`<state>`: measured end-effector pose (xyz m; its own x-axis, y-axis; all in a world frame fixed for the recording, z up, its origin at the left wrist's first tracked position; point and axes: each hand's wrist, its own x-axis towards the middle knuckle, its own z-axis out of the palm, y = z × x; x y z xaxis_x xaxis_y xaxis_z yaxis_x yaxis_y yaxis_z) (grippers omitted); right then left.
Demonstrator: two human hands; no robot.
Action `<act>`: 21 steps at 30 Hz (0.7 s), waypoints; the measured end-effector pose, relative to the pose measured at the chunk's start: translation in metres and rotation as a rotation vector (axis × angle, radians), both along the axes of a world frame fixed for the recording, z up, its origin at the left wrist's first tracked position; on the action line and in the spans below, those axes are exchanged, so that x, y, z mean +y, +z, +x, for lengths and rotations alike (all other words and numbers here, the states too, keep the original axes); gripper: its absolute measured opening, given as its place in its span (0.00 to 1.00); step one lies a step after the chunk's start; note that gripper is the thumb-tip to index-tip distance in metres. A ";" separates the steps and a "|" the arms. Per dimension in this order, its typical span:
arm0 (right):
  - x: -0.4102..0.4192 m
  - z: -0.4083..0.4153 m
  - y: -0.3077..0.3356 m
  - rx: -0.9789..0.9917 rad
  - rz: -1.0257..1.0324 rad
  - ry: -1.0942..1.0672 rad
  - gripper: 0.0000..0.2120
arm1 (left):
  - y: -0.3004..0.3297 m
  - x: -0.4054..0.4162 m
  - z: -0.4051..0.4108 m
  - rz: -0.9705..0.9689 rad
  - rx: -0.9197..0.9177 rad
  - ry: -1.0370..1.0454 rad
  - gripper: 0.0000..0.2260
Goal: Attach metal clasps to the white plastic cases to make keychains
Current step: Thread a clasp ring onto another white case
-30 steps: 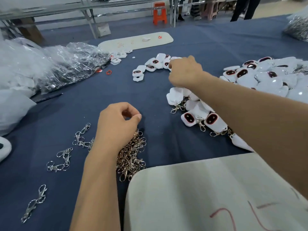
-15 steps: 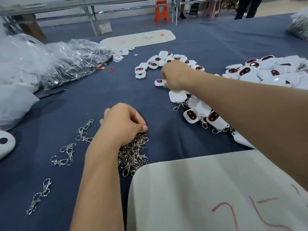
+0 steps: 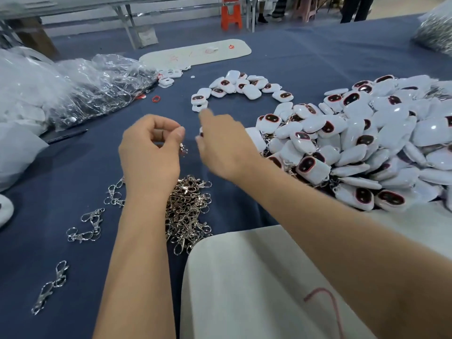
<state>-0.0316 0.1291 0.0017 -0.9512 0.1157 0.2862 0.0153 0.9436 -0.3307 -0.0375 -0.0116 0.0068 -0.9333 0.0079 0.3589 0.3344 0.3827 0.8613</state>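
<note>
- Nearest, at lower right of the frame: a pale board (image 3: 256, 289) with a red scrawl, lying on the blue worktop (image 3: 73, 172).
- At lower left, scattered on the cloth: loose silver clasps (image 3: 84, 226), well apart from one another.
- Just beyond the board's upper-left corner, under the left wrist: a heap of metal clasps (image 3: 188, 211), tangled together.
- Mid-frame, raised over that heap: left hand (image 3: 151, 152), grip curled, thumb and forefinger pinching one small clasp (image 3: 183, 149) that dangles below the fingertips.
- Just beside it, to the right: right hand (image 3: 222, 148), blurred, forefinger stretched out, the rest of the grip seemingly curled on a white case (image 3: 201, 131) of which only an edge shows; hold not fully legible.
- At right, from mid-frame to the edge: a big pile of white plastic cases (image 3: 367, 143), several with clasps showing among them, so likely finished.
- Further up, centre: a curved row of bare cases (image 3: 234, 85).
- At upper left: crumpled clear bags (image 3: 97, 86); beyond, a second pale board (image 3: 195, 53).
- Step in hand, by judgement: bringing clasp and case together, one in each hand, not yet joined.
- Next move likely calls for opening the clasp gate, finding the case's loop, hooking it through.
</note>
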 end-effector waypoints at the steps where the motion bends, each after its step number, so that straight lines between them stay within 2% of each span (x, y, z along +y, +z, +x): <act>1: 0.001 0.012 -0.003 0.077 -0.189 -0.023 0.07 | -0.001 0.002 0.000 0.030 -0.028 -0.022 0.05; 4: 0.003 0.051 -0.010 0.218 -0.810 -0.002 0.05 | -0.003 0.012 0.004 0.213 -0.174 -0.155 0.08; 6: 0.005 0.072 -0.017 0.139 -1.121 0.046 0.12 | -0.003 0.020 0.011 0.360 -0.307 -0.274 0.07; 8: 0.008 0.085 -0.022 0.050 -1.301 0.102 0.11 | -0.003 0.024 0.015 0.403 -0.397 -0.382 0.05; 15: 0.036 0.092 -0.025 0.167 -1.227 0.039 0.03 | -0.009 0.026 0.019 0.250 -0.389 -0.469 0.03; 18: 0.042 0.092 -0.028 0.218 -1.256 0.019 0.05 | -0.010 0.028 0.021 0.200 -0.371 -0.471 0.03; 21: 0.044 0.092 -0.030 0.249 -1.196 -0.004 0.07 | -0.010 0.027 0.022 0.075 -0.339 -0.513 0.05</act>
